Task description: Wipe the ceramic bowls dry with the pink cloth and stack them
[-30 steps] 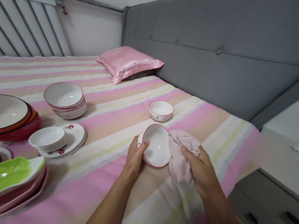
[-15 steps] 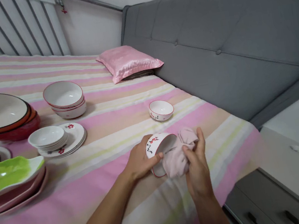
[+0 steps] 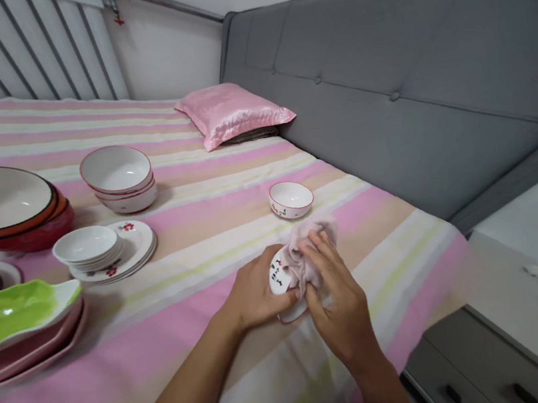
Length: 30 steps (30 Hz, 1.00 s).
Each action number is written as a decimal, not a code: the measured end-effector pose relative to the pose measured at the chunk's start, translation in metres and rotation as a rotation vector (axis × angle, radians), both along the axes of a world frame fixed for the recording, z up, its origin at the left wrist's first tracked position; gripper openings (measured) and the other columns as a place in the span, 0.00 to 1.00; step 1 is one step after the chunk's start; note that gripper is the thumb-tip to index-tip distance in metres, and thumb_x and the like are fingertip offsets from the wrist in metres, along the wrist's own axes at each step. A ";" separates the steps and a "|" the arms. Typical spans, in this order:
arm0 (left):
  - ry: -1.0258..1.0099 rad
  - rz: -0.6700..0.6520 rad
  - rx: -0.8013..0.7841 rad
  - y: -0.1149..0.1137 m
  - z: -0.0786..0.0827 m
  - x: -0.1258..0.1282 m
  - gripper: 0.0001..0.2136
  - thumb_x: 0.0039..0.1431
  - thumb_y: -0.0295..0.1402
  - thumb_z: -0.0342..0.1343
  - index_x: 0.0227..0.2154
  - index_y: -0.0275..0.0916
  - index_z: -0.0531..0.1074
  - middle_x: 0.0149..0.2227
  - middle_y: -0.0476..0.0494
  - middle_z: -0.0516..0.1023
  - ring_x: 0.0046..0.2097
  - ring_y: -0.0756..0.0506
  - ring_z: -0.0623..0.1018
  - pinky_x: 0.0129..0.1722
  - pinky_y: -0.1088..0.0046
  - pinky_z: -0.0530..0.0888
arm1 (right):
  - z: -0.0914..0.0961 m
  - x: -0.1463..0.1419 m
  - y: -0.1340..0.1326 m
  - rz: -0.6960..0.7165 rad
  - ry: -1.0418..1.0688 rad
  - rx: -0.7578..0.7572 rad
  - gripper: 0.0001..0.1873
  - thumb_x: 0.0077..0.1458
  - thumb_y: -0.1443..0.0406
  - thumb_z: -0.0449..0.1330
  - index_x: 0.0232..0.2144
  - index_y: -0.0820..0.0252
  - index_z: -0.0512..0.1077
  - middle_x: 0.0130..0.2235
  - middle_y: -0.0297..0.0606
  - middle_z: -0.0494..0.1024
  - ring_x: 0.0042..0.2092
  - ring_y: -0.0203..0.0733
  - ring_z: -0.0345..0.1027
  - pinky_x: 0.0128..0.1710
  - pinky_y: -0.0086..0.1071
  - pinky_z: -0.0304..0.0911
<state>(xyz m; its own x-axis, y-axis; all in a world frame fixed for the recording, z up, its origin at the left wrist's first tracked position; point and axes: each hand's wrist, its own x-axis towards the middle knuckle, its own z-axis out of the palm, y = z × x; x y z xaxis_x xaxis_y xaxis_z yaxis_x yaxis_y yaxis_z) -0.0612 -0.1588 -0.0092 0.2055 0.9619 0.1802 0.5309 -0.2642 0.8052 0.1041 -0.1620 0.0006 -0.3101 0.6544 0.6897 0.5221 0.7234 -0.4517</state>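
My left hand (image 3: 255, 292) grips the small bowl (image 3: 281, 279); my right hand (image 3: 337, 302) presses a clutched cloth (image 3: 301, 250) against it.

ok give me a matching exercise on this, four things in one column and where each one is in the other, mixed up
1 cloth
2 pillow
3 green dish
4 lone small bowl

a against the grey headboard
b atop pink plates, far left
c standing alone on the bedspread, rim up
d in the right hand, pressed on the held bowl in the left hand

Pairs: 1-d, 2-a, 3-b, 4-c
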 end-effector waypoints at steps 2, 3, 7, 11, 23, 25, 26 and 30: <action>0.059 -0.010 0.003 -0.002 0.004 0.002 0.31 0.49 0.45 0.59 0.55 0.43 0.60 0.49 0.42 0.75 0.46 0.36 0.75 0.44 0.61 0.70 | -0.001 0.001 0.003 -0.032 -0.051 0.102 0.28 0.55 0.78 0.47 0.56 0.60 0.65 0.61 0.44 0.65 0.65 0.47 0.52 0.61 0.46 0.57; 0.092 -0.019 0.011 -0.003 0.006 0.004 0.31 0.48 0.45 0.59 0.55 0.43 0.59 0.49 0.41 0.74 0.46 0.35 0.75 0.44 0.60 0.70 | -0.002 0.003 0.005 -0.045 -0.070 0.151 0.27 0.54 0.78 0.47 0.54 0.61 0.67 0.59 0.44 0.67 0.63 0.48 0.55 0.60 0.46 0.58; 0.217 -0.063 0.074 -0.008 0.014 0.012 0.34 0.44 0.43 0.60 0.56 0.43 0.58 0.51 0.39 0.73 0.50 0.34 0.73 0.47 0.58 0.69 | 0.002 0.012 0.007 -0.114 -0.128 0.273 0.27 0.50 0.80 0.48 0.48 0.58 0.72 0.49 0.40 0.77 0.54 0.47 0.67 0.52 0.43 0.61; 0.314 -0.109 0.112 -0.010 0.017 0.019 0.38 0.42 0.44 0.60 0.58 0.41 0.55 0.49 0.37 0.72 0.49 0.35 0.72 0.45 0.57 0.70 | 0.005 0.023 0.010 -0.152 -0.167 0.277 0.24 0.52 0.78 0.50 0.45 0.55 0.74 0.47 0.36 0.79 0.51 0.46 0.70 0.52 0.43 0.58; 0.295 -0.198 0.112 -0.009 0.018 0.018 0.41 0.36 0.40 0.61 0.58 0.44 0.54 0.41 0.42 0.70 0.42 0.38 0.71 0.39 0.61 0.70 | -0.028 0.036 0.031 -0.047 0.178 0.106 0.16 0.54 0.74 0.55 0.44 0.58 0.75 0.45 0.43 0.77 0.48 0.45 0.72 0.48 0.40 0.68; 0.261 -0.208 0.107 -0.008 0.017 0.016 0.41 0.35 0.39 0.61 0.58 0.45 0.55 0.41 0.42 0.70 0.43 0.38 0.71 0.40 0.60 0.70 | -0.035 0.036 0.034 -0.070 0.245 0.030 0.15 0.53 0.72 0.56 0.43 0.58 0.75 0.44 0.42 0.78 0.47 0.46 0.72 0.47 0.41 0.69; 0.242 -0.210 0.101 -0.008 0.017 0.016 0.41 0.35 0.38 0.61 0.58 0.46 0.55 0.42 0.43 0.70 0.43 0.38 0.71 0.40 0.60 0.70 | -0.038 0.036 0.035 -0.092 0.278 -0.033 0.15 0.52 0.72 0.56 0.42 0.59 0.75 0.43 0.42 0.78 0.46 0.46 0.73 0.47 0.41 0.69; 0.174 -0.205 0.062 -0.007 0.015 0.012 0.40 0.35 0.34 0.59 0.57 0.47 0.57 0.44 0.43 0.71 0.45 0.37 0.71 0.43 0.57 0.70 | -0.047 0.035 0.038 -0.177 0.370 -0.328 0.18 0.45 0.69 0.56 0.41 0.61 0.76 0.40 0.41 0.80 0.41 0.46 0.74 0.42 0.37 0.69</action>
<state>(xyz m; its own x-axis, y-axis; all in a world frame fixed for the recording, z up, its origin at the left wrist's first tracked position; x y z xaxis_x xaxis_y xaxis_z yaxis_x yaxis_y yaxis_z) -0.0492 -0.1655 0.0062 0.4280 0.8852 0.1826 0.5903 -0.4268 0.6851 0.1387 -0.1244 -0.0464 0.0500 0.8748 0.4819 0.3865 0.4280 -0.8170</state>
